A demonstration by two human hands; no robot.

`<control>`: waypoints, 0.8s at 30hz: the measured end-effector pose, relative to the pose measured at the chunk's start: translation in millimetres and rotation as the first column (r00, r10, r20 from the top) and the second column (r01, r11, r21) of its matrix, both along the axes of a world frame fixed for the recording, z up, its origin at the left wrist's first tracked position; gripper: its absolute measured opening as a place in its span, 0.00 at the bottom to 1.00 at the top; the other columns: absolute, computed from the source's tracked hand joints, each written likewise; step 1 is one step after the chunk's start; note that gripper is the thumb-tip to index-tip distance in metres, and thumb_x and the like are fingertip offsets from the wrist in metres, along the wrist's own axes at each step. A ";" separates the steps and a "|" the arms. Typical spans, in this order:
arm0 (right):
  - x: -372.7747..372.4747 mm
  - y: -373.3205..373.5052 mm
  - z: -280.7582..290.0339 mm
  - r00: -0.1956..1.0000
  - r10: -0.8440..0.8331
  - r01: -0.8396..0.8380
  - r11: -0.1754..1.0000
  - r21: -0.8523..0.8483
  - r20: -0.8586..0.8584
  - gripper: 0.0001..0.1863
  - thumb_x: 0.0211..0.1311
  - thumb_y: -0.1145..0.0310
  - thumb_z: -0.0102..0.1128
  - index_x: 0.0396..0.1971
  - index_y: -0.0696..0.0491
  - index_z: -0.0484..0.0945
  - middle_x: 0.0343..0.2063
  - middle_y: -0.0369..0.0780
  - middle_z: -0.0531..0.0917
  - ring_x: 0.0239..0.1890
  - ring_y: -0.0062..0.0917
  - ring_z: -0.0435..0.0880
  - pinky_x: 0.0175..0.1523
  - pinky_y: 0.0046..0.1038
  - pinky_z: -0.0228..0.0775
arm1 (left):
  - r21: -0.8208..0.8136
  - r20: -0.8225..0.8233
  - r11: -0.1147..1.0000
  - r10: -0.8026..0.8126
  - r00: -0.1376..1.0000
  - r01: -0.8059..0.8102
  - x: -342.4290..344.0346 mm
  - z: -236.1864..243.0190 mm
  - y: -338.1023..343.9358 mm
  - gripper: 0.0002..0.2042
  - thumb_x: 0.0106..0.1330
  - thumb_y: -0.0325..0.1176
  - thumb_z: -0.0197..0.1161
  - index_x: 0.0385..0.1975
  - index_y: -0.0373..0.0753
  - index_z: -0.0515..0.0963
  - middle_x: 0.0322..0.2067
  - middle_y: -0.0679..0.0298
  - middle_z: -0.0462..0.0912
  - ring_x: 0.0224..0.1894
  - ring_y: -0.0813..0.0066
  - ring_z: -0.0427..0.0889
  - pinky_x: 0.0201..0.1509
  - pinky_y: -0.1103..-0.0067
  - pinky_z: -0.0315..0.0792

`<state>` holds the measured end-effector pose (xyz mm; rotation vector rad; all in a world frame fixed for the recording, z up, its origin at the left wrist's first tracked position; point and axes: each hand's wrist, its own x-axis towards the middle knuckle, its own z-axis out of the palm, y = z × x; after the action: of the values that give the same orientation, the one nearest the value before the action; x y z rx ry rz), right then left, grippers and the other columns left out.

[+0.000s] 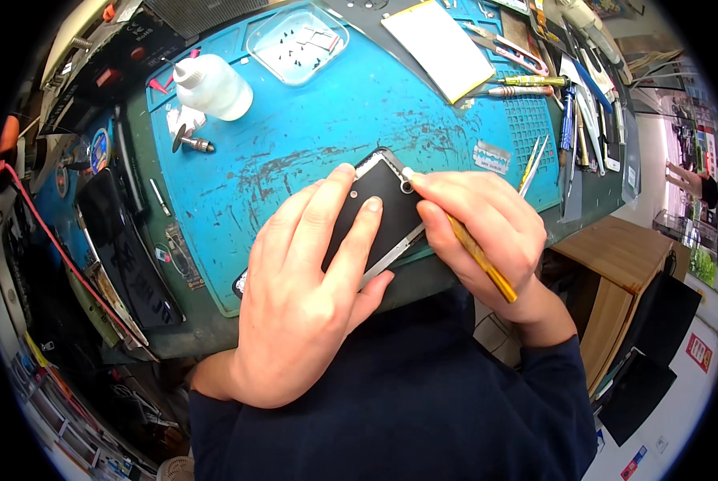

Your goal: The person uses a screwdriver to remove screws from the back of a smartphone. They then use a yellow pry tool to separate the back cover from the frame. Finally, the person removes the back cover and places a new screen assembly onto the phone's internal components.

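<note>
The left hand (pixel 303 297) covered most of the flat black phone back (pixel 379 210), hiding its lower end. The right hand (pixel 479 228) concealed the front half of the thin yellow-handled tool (pixel 481 260), so its tip could not be seen. Small dark screws in the clear plastic tray (pixel 297 44) were too small to tell apart.

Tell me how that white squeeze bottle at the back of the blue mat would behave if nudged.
The white squeeze bottle lies on its side on the blue mat, so it probably rolls. Its rounded plastic body looks light and likely slides easily. The narrow nozzle may make it curve.
</note>
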<state>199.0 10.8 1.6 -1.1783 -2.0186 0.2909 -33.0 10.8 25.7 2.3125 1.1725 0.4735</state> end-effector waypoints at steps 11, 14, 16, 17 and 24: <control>5.8 3.7 0.0 0.999 0.032 -0.032 0.999 -0.008 0.003 0.14 0.58 0.82 0.77 0.45 0.60 0.88 0.37 0.45 0.91 0.36 0.36 0.92 0.40 0.32 0.84 | -0.008 0.010 1.000 -0.008 1.000 0.008 -0.9 1.3 2.8 0.36 0.50 0.27 0.81 0.65 0.36 0.82 0.71 0.46 0.75 0.68 0.43 0.77 0.71 0.57 0.73; 5.7 10.4 3.7 0.999 0.053 -0.053 0.997 -0.060 -0.006 0.14 0.61 0.80 0.76 0.47 0.60 0.88 0.38 0.45 0.92 0.38 0.37 0.92 0.42 0.32 0.84 | -0.015 0.012 1.000 -0.016 1.000 0.017 -2.3 1.4 2.4 0.36 0.49 0.27 0.81 0.65 0.36 0.82 0.71 0.46 0.75 0.68 0.43 0.77 0.71 0.57 0.73; 13.4 15.2 3.8 0.994 0.103 -0.105 0.990 -0.093 -0.026 0.14 0.62 0.80 0.75 0.47 0.60 0.89 0.39 0.45 0.92 0.39 0.37 0.93 0.44 0.33 0.84 | -0.014 0.013 1.000 -0.015 1.000 0.015 -3.4 0.8 2.8 0.36 0.49 0.27 0.81 0.65 0.36 0.82 0.71 0.47 0.75 0.68 0.44 0.78 0.72 0.57 0.73; 18.5 17.9 3.9 0.991 0.128 -0.131 0.985 -0.110 -0.036 0.14 0.62 0.80 0.75 0.48 0.61 0.89 0.39 0.45 0.92 0.39 0.37 0.93 0.44 0.33 0.84 | 0.000 0.012 1.000 -0.024 1.000 0.024 -4.1 1.1 4.0 0.36 0.47 0.26 0.82 0.63 0.35 0.82 0.71 0.47 0.75 0.68 0.45 0.78 0.71 0.58 0.73; 42.7 47.9 7.4 0.958 0.249 -0.281 0.914 -0.293 -0.140 0.12 0.65 0.77 0.75 0.47 0.58 0.92 0.41 0.42 0.94 0.42 0.33 0.93 0.48 0.30 0.84 | -0.035 0.057 0.999 -0.035 0.998 0.037 -7.5 1.5 7.1 0.36 0.46 0.24 0.82 0.63 0.35 0.82 0.71 0.47 0.76 0.70 0.45 0.77 0.72 0.58 0.74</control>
<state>241.8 58.7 9.0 -1.0442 -2.0942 0.8145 -40.4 17.9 27.2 2.2710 1.1023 0.4977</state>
